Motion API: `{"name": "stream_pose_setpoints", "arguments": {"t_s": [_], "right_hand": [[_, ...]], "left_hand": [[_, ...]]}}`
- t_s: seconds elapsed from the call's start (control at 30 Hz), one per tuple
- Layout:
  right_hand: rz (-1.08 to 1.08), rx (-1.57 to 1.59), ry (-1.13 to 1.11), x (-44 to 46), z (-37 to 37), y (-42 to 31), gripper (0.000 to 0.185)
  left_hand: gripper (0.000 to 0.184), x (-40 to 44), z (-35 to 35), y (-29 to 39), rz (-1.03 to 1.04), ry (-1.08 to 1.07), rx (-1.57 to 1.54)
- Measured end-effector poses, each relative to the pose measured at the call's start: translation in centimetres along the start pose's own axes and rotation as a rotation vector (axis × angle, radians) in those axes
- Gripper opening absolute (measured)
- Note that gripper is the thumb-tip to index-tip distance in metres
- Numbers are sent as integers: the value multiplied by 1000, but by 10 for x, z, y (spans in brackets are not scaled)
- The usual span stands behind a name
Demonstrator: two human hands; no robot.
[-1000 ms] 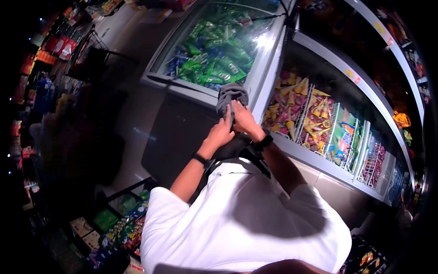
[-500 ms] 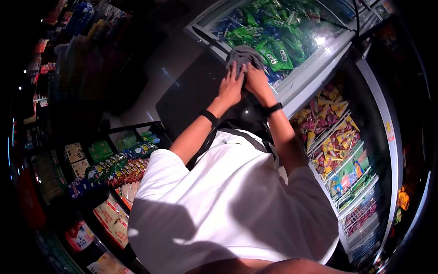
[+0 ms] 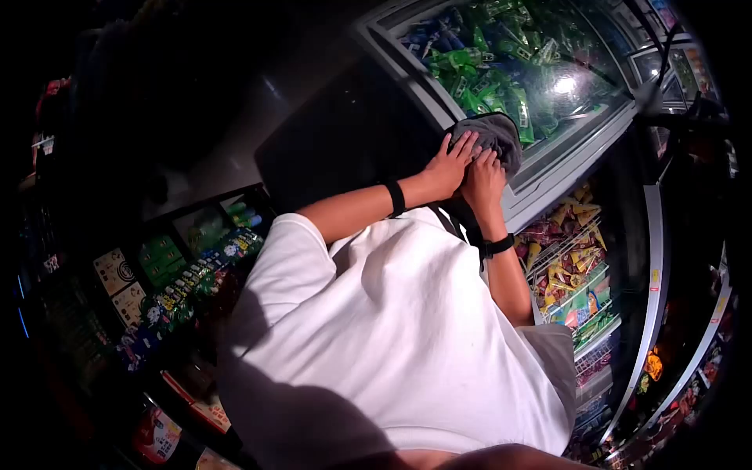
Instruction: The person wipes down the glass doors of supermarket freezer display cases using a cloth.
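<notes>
A bunched grey cloth [image 3: 489, 137] with a dark edge lies over the near corner of the chest freezer [image 3: 439, 106]. Resting on its left side, the fingers of my left hand [image 3: 450, 168] press into the fabric. My right hand [image 3: 486, 184] is close beside it, fingers bent over the front of the cloth. The two hands nearly touch, and both wrists wear black bands. What lies under the cloth is hidden. Through the freezer's glass top, green and blue ice cream packets [image 3: 501, 63] are visible.
A second freezer with wire baskets of yellow and red cone packs [image 3: 564, 243] stands at my right. On the left, a low shelf carries snack packets [image 3: 196, 274] and cartons [image 3: 117, 286]. The upper left is dark.
Both hands and the grey cloth have moved right relative to my body, along the freezer's near corner. The left forearm now reaches further across. The view has shifted a little.
</notes>
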State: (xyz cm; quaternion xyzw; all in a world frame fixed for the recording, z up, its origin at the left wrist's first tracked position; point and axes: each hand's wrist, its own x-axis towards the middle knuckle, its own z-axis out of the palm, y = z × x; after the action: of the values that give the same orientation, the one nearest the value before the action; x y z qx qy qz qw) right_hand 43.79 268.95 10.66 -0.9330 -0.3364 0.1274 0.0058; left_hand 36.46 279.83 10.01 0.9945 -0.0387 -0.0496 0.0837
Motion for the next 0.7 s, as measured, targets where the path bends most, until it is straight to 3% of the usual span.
{"name": "stream_pose_setpoints", "arguments": {"t_s": [0.03,0.1,0.2,0.3,0.37,0.47,0.57,0.7], "right_hand": [[-18,-7,-27,13,6,-15,57],[-105,-112,254,44,13,-45,53],[-160,-125,470,95,16,-96,51],[-206,-144,393,151,16,-134,42],[-300,-201,479,182,10,-157,22],[-160,-135,402,233,32,-184,29],[-288,-137,478,259,23,-208,31],[-273,-155,318,311,27,-244,35]], "left_hand": [[79,0,-7,-17,-10,-59,100],[70,4,17,-53,-118,81,187],[59,11,35,-111,-292,140,250],[57,25,38,-169,-438,96,277],[55,29,36,-202,-481,163,215],[56,40,54,-250,-540,247,320],[59,47,42,-291,-591,-11,233],[67,52,26,-351,-620,-86,72]]}}
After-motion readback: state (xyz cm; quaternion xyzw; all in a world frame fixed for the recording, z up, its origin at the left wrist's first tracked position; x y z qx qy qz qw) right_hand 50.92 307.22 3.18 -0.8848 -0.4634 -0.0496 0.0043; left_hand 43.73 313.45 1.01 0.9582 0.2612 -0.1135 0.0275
